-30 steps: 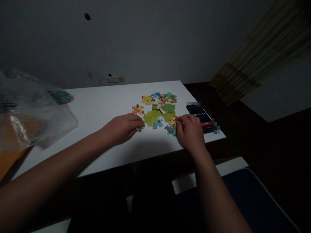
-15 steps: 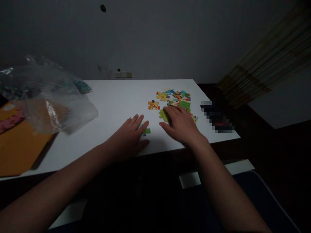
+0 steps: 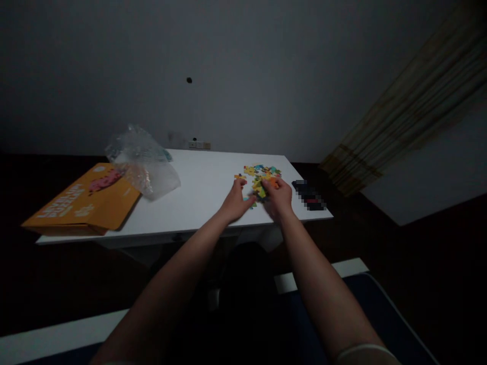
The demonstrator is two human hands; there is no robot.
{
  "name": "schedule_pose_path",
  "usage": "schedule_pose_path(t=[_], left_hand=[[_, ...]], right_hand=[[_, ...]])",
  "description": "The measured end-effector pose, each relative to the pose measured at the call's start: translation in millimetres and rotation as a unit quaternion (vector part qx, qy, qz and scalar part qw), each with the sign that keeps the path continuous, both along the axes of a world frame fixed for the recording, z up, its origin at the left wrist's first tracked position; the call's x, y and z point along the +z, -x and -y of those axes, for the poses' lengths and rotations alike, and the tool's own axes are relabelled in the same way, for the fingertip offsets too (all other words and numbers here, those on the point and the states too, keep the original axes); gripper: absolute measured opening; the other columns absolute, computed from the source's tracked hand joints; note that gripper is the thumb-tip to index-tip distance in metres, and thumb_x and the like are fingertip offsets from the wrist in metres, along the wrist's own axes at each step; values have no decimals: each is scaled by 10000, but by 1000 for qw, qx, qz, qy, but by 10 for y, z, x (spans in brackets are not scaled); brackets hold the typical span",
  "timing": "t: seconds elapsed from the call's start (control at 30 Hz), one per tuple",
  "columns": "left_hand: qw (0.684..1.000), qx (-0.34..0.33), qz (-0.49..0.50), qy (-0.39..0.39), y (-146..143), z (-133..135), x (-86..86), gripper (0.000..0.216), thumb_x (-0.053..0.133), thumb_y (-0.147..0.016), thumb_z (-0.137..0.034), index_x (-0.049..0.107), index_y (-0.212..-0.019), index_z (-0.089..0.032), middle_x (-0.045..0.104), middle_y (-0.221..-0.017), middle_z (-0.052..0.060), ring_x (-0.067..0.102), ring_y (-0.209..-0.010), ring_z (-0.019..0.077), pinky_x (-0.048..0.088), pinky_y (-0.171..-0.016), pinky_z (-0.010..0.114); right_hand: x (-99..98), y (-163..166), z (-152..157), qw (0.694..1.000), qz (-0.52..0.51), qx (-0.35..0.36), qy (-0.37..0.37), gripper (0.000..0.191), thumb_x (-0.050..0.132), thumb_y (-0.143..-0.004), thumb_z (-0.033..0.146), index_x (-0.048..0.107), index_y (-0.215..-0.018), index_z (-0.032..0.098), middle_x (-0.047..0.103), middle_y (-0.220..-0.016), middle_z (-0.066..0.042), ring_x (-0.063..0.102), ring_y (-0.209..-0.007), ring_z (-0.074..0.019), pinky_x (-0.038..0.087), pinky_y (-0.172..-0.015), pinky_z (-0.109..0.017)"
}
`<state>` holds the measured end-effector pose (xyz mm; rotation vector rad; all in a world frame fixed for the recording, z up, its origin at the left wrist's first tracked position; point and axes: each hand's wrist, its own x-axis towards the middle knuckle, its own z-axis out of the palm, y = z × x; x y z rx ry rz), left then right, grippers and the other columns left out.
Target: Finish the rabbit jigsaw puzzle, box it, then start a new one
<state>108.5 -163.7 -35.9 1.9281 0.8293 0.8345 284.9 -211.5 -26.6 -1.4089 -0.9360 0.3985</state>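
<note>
My right hand (image 3: 280,198) is closed on several jigsaw pieces (image 3: 261,188), yellow-green and orange, lifted a little over the table; how many it holds I cannot tell. Facing it, my left hand (image 3: 236,204) has its thumb and fingers apart, with nothing visible gripped. An orange jigsaw piece (image 3: 240,177) lies by the left fingertips, partly covered by them. Below the held pieces, a blue-green piece (image 3: 252,205) shows near the left thumb. Behind both hands a loose cluster of colourful jigsaw pieces (image 3: 262,170) lies on the white table (image 3: 201,187).
On the table's left lies an orange puzzle box (image 3: 81,200), with a crumpled clear plastic bag (image 3: 150,170) partly over it. A blurred-out dark object (image 3: 309,195) sits at the right edge. Beyond are a wall with sockets (image 3: 200,145) and a curtain (image 3: 357,147).
My view has pulled back and tilted up. The right hand has gathered jigsaw pieces and raised them. My left hand has turned on its side, thumb towards the right hand.
</note>
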Motion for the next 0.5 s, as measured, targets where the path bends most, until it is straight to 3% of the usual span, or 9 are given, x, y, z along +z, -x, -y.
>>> schedule_pose_path(t=[0.1, 0.2, 0.33, 0.5], left_hand=[[998, -29, 33, 47, 2, -94, -18, 363, 843, -949, -351, 710, -1220, -150, 814, -1220, 203, 785, -1047, 280, 629, -924, 414], [995, -49, 52, 70, 17, -101, -66, 228, 834, -953, -372, 745, -919, -165, 790, -874, 100, 711, -804, 212, 561, -779, 353], [992, -37, 83, 87, 47, -76, -110, 231, 867, -915, -382, 751, -862, -190, 754, -784, 51, 653, -742, 190, 501, -726, 335], [986, -27, 124, 113, 80, -89, -127, 235, 878, -907, -365, 716, -911, -195, 747, -790, 37, 653, -724, 180, 486, -712, 328]], right_hand=[[-84, 93, -3, 999, -32, 10, -4, 573, 756, -804, 807, 651, -908, 254, 701, -818, -21, 623, -718, -209, 535, -658, -345], [-130, 131, 0, 998, -50, 27, -4, 586, 783, -795, 827, 627, -827, 263, 645, -739, 7, 602, -726, -204, 515, -645, -323], [-132, 121, 25, 996, -66, 59, -1, 572, 774, -819, 812, 617, -762, 265, 620, -707, 10, 573, -715, -203, 495, -643, -331], [-156, 125, 72, 992, -75, 100, 9, 514, 922, -734, 689, 730, -792, 217, 649, -710, 3, 542, -683, -184, 454, -623, -332]])
